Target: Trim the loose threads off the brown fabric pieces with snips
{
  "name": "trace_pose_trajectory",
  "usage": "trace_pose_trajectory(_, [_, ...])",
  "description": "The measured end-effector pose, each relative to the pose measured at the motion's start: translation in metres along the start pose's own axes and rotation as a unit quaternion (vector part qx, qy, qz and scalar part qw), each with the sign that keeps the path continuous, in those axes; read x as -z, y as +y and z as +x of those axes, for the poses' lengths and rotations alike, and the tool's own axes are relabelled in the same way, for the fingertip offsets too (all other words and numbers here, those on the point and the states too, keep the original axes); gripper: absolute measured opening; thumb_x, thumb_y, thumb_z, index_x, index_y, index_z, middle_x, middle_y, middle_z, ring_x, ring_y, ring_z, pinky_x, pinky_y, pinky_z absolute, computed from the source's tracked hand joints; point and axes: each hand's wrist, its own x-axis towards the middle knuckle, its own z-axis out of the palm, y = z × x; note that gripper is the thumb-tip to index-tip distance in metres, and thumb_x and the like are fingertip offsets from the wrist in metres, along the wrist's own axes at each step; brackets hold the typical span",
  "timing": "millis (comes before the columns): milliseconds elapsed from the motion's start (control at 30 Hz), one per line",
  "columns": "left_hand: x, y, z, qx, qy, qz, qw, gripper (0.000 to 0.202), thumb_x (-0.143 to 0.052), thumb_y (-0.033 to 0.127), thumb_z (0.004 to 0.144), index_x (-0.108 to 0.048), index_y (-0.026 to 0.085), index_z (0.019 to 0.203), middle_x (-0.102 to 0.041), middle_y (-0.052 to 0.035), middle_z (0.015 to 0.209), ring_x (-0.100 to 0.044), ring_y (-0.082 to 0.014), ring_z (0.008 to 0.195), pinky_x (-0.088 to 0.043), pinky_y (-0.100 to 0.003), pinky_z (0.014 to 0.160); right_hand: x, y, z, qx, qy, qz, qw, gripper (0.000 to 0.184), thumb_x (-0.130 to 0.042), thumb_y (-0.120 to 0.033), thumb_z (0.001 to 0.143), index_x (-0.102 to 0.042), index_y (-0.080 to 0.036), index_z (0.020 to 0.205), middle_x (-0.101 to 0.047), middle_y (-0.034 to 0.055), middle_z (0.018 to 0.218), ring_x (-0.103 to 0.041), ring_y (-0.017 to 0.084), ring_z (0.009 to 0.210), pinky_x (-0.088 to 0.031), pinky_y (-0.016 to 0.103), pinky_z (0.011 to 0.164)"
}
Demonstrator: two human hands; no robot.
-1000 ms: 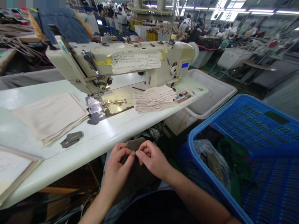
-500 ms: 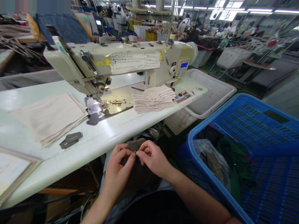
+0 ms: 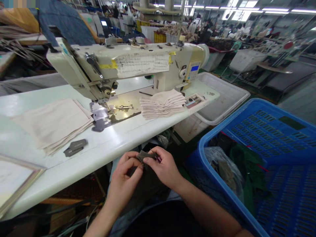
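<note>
Over my lap, in front of the table edge, my left hand (image 3: 127, 172) pinches a dark olive-brown piece of fabric (image 3: 146, 156) between thumb and fingers. My right hand (image 3: 163, 166) grips the same fabric from the other side, its thumb pressed on top of a fold. A small dark, partly purple item shows at the right fingers, too little of it to name. More of the fabric hangs down below both hands in shadow. On the table lie small dark grey fabric pieces (image 3: 75, 147), apart from my hands.
A sewing machine (image 3: 128, 62) stands on the white table (image 3: 116, 140). Beige fabric stacks lie left (image 3: 56, 123) and right (image 3: 161, 105) of its needle area. A blue plastic crate (image 3: 204, 164) with cloth and plastic film stands at my right, a pale bin (image 3: 222, 98) behind it.
The fabric edge has been folded over toward the right between my fingers. My right hand has shifted slightly, its thumb now on the fold, and the small dark item has come into view.
</note>
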Motion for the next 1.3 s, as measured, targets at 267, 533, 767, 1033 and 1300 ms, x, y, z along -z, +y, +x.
trace_pose_trajectory(267, [0.003, -0.005, 0.008, 0.079, -0.076, -0.071, 0.991, 0.021, -0.063, 0.033, 0.078, -0.062, 0.022, 0.060, -0.063, -0.0031, 0.088, -0.059, -0.0200, 0.084, -0.046, -0.029, 0.079, 0.007, -0.004, 0.004, -0.034, -0.040, -0.021, 0.998, 0.016, -0.071, -0.033, 0.080, -0.063, -0.019, 0.079, -0.059, -0.0026, 0.073, -0.055, 0.015, 0.070, -0.041, 0.027, 0.066])
trace_pose_trajectory(533, [0.007, 0.001, 0.010, 0.106, -0.110, -0.131, 0.980, 0.024, -0.062, 0.029, 0.079, -0.061, 0.021, 0.056, -0.063, -0.0022, 0.088, -0.060, -0.0197, 0.090, -0.045, -0.027, 0.083, 0.004, -0.004, 0.003, -0.074, -0.062, 0.052, 0.994, 0.020, -0.074, -0.035, 0.077, -0.061, -0.019, 0.079, -0.058, -0.0032, 0.072, -0.053, 0.014, 0.068, -0.040, 0.026, 0.065])
trace_pose_trajectory(767, [0.005, -0.003, 0.009, 0.085, -0.078, -0.071, 0.991, 0.023, -0.062, 0.037, 0.082, -0.070, 0.023, 0.066, -0.064, -0.0041, 0.093, -0.063, -0.0210, 0.087, -0.049, -0.030, 0.080, 0.006, 0.005, 0.008, -0.122, -0.017, 0.113, 0.986, 0.025, -0.074, -0.039, 0.076, -0.061, -0.019, 0.080, -0.056, -0.0044, 0.070, -0.052, 0.013, 0.065, -0.041, 0.025, 0.063])
trace_pose_trajectory(1033, [0.002, -0.001, 0.005, -0.023, -0.020, 0.106, 0.994, 0.019, -0.060, 0.035, 0.081, -0.066, 0.023, 0.067, -0.071, -0.0077, 0.100, -0.069, -0.0252, 0.098, -0.052, -0.037, 0.089, 0.008, -0.005, 0.005, -0.051, -0.026, -0.009, 0.998, 0.018, -0.069, -0.034, 0.079, -0.063, -0.019, 0.086, -0.061, -0.0027, 0.076, -0.057, 0.015, 0.072, -0.045, 0.026, 0.069])
trace_pose_trajectory(1300, [0.002, -0.008, 0.005, -0.099, -0.023, 0.163, 0.981, 0.015, -0.059, 0.030, 0.086, -0.063, 0.023, 0.073, -0.073, -0.0072, 0.102, -0.070, -0.0229, 0.095, -0.055, -0.033, 0.087, 0.005, -0.006, 0.001, -0.050, -0.042, -0.054, 0.996, 0.027, -0.065, -0.019, 0.072, -0.065, -0.019, 0.099, -0.065, -0.0012, 0.086, -0.059, 0.014, 0.072, -0.047, 0.025, 0.066])
